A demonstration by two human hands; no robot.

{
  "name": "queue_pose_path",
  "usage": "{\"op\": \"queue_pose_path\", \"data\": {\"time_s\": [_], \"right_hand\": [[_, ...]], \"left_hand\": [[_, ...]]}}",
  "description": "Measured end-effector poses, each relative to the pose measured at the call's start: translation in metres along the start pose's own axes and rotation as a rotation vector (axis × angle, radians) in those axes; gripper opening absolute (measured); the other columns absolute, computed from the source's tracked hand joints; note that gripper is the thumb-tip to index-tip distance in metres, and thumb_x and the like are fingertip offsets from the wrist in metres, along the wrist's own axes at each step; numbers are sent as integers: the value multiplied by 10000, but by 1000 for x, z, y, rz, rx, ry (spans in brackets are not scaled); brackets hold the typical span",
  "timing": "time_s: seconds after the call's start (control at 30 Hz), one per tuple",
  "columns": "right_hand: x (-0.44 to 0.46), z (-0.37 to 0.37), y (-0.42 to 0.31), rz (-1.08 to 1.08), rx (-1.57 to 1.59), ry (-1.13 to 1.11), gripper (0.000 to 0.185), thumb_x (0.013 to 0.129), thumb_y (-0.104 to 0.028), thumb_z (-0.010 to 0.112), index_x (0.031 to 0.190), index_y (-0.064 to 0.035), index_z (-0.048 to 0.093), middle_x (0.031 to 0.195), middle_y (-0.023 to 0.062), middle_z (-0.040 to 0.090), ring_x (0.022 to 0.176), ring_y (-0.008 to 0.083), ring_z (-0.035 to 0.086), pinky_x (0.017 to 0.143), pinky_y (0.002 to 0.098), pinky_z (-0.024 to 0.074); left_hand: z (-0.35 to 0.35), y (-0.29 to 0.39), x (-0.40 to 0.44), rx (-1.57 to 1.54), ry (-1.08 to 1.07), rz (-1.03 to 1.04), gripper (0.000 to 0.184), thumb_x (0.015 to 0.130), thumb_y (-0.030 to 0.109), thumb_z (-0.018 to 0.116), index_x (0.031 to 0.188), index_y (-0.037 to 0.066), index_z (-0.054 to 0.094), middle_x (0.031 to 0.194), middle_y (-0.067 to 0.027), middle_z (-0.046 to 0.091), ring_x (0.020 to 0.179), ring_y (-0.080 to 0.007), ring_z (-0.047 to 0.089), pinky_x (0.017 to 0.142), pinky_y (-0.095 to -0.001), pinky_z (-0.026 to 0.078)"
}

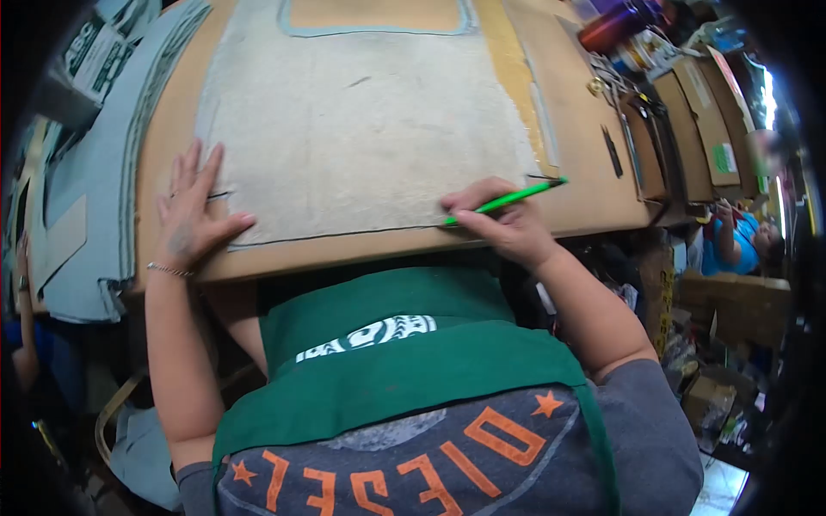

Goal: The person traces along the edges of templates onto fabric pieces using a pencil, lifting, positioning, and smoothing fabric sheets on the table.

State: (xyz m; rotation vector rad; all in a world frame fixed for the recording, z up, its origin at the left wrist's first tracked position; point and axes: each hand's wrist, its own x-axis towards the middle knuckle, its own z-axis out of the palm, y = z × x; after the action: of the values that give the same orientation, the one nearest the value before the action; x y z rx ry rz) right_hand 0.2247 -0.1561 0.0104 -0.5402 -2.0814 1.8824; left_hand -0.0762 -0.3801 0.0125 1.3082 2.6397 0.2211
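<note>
The sheet (361, 129) lies flat on the surface (589, 202), from the top to the centre of the frame; its lower edge runs near the front edge of the surface. The left hand (194, 211) is at the left of the frame, palm down over the sheet's lower left corner, with its fingers spread and gripping nothing. A bracelet (170, 270) encircles the left wrist. The right hand (503, 222), right of centre, grips a green pen (520, 194) between thumb and fingers. The pen is tilted: its lower end is at the sheet's lower edge, its upper end points right. A dark line follows that edge between the hands. Short dark marks are visible beside the left hand and near the pen's upper end. A yellow strip (514, 73) runs along the sheet's right side; a cutout with a pale blue border is at the top of the frame. A slim black tool (612, 151) lies at upper right, near boxes (710, 120). A stack of grey sheets (103, 202) occupies the upper left. A person in blue (736, 245) is at the right edge.
</note>
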Motion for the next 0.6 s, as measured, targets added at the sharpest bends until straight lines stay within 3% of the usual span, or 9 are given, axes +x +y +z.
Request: {"op": "queue_pose_path", "data": {"time_s": [0.13,0.27,0.3,0.4,0.43,0.5,0.6], "right_hand": [[-50,-84,2,116,-58,275,58,769,-37,596,777,-34,539,819,79,621,808,136,589,748,256,458],[-65,-121,-2,-39,94,561,92,823,-37,523,866,-49,443,773,91,598,771,171,610,691,261,485],[-61,-113,-4,-42,140,598,94,831,-39,515,875,-51,433,764,76,583,760,163,608,684,255,484],[-34,-84,13,-129,129,636,92,846,-56,512,876,-49,425,746,48,557,702,110,576,650,224,464],[-27,-75,20,-165,131,638,95,845,-62,517,867,-42,427,744,52,561,700,105,571,648,218,457],[-22,-68,29,-221,67,656,102,842,-73,527,851,-31,435,740,60,567,693,101,565,646,213,448],[-21,-64,31,-254,-90,689,111,834,-83,543,827,-19,453,735,65,569,683,98,556,640,215,440]], "left_hand": [[-2,1,1,-20,-23,0,979,508,539,687,1340,244,262,1430,-64,116,1314,-312,54,933,-648,71],[-7,0,5,12,-56,-3,1003,497,559,661,1347,220,249,1422,-108,130,1302,-346,91,977,-591,88],[-8,-1,6,57,-37,70,956,543,508,672,1340,165,269,1410,-143,150,1294,-358,113,1020,-498,121],[-13,38,15,-12,91,344,878,595,444,677,1322,122,304,1400,-154,170,1289,-359,125,1037,-432,142],[-15,70,15,-85,126,442,706,690,372,640,1285,105,370,1384,-145,225,1285,-343,160,1036,-434,146],[-8,128,22,-167,80,632,550,764,317,587,1247,107,426,1361,-127,285,1280,-327,192,1034,-422,159],[18,209,27,-179,17,852,344,813,263,530,1137,153,500,1299,-38,383,1267,-282,248,974,-559,193]]}}
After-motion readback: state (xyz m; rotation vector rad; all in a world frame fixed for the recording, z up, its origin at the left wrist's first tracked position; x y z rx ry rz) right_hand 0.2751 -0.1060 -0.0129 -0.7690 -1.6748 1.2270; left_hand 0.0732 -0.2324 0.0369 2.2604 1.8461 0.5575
